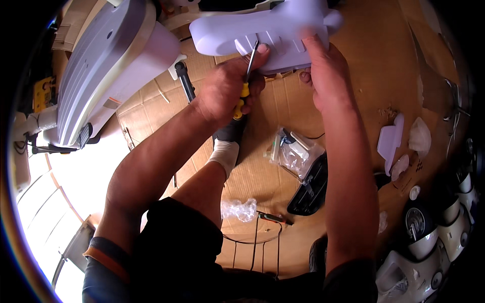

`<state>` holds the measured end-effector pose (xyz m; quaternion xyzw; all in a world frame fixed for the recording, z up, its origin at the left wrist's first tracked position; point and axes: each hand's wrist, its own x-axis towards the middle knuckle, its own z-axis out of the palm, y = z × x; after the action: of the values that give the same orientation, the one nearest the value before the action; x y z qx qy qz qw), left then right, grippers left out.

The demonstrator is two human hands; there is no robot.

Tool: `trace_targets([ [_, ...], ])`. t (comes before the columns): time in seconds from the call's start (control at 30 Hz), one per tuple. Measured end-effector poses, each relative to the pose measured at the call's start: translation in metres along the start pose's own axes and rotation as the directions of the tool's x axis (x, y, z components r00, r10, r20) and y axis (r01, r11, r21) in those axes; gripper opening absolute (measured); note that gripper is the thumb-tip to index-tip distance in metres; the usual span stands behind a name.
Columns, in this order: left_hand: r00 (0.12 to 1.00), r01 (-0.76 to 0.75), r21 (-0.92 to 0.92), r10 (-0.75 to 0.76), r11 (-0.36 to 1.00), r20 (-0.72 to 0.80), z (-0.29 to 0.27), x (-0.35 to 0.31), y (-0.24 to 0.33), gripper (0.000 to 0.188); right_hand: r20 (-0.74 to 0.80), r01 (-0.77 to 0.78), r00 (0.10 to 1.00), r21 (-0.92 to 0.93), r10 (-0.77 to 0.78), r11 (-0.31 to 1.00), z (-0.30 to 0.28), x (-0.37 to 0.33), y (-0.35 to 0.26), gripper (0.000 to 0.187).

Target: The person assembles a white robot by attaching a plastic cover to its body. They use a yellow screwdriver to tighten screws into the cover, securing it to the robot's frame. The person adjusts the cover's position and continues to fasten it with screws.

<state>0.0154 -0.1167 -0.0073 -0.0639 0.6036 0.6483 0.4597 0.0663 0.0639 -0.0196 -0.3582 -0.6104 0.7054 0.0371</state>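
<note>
A pale lavender moulded plastic part (222,36) with raised ribs is up at the top of the view. My right hand (329,70) grips its right end, thumb on the ribbed face and fingers curled underneath. In my closed left hand (222,88) is a screwdriver (244,91) with a yellow handle and a thin metal shaft. The shaft points up to the ribbed face, and its tip appears to be at the ribs. My left thumb also touches the part's lower edge. The upper right of the part is blurred.
A large lavender-grey shell (108,65) stands at the left. Cardboard (283,111) covers the floor, with a clear bag of small parts (298,151), a black plastic piece (310,189), a green-handled tool (273,217) and a small lavender piece (388,139). Several white bodies (414,267) crowd the lower right.
</note>
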Motion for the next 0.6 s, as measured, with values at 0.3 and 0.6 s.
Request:
trace_targets([
  [0.3,0.998,0.006,-0.088,-0.011,0.996,-0.054,-0.005,0.017,0.012,0.055,-0.052,0.007,0.999,0.000,-0.007,1.000,0.011,0.026,0.001,0.053],
  [0.6,0.995,-0.087,0.033,0.088,0.996,-0.037,-0.010,0.026,0.012,0.056,-0.060,-0.065,0.996,0.019,0.066,0.998,0.021,0.033,-0.012,0.048],
])
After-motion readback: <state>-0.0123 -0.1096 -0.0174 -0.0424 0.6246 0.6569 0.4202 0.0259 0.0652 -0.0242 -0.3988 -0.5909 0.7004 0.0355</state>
